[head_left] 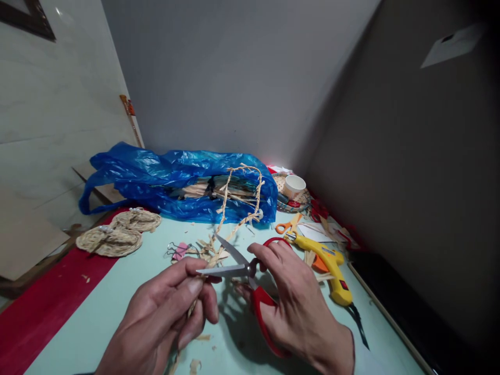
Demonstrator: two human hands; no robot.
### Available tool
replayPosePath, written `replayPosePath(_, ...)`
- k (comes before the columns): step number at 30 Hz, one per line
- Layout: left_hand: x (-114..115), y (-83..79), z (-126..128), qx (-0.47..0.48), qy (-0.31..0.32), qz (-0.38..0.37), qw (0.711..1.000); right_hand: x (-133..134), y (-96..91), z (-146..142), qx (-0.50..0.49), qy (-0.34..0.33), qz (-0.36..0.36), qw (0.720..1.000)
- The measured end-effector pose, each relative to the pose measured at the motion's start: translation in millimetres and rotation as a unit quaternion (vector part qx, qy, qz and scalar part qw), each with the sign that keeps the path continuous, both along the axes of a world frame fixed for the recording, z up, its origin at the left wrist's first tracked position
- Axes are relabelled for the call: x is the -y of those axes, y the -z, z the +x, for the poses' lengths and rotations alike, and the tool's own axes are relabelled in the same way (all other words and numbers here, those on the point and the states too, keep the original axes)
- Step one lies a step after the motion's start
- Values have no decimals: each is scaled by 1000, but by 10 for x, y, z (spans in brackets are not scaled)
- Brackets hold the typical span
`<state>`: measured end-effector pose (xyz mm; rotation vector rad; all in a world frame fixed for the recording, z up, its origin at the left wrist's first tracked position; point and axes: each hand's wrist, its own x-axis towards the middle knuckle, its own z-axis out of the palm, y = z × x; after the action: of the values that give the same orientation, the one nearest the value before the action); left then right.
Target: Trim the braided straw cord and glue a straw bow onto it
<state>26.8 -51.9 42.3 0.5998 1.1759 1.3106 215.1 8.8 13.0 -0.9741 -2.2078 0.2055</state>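
My right hand (291, 291) grips a pair of scissors (230, 271) with red handles, its blades spread apart and pointing left. Pinched in the fingers of my left hand (167, 307) is a braided straw cord (224, 208), which runs up from the fingertips into a loop lying against the blue bag. The lower blade reaches the left fingertips, beside the cord. Loose straw ends stick out around the blades. A strand also hangs below my left hand.
A blue plastic bag (128, 172) of straw lies behind. Woven straw slippers (111, 242) rest at left on red cloth (74, 281). Nearby are a pink binder clip (180, 251), a yellow glue gun (332, 265), orange scissors (288, 225) and a white cup (295, 186). A dark tray-like object (390, 307) edges the right.
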Motion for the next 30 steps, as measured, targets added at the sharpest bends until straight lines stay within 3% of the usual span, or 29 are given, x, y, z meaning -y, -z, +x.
replayPosePath(9, -9, 37, 0, -24, 2, 20, 1000, 34, -5, -14, -50, -33, -40, 997)
replayPosePath(17, -29, 67, -16, 61, 0, 9, 998, 13, -96, -29, -112, -26, -125, 985)
replayPosePath(23, -44, 145, -55, 66, 12, 28, 997, 32, -65, -31, -106, -35, -131, 985)
replayPosePath(30, -18, 3, 25, 47, -4, 18, 999, 60, -27, -29, -86, -61, -82, 991)
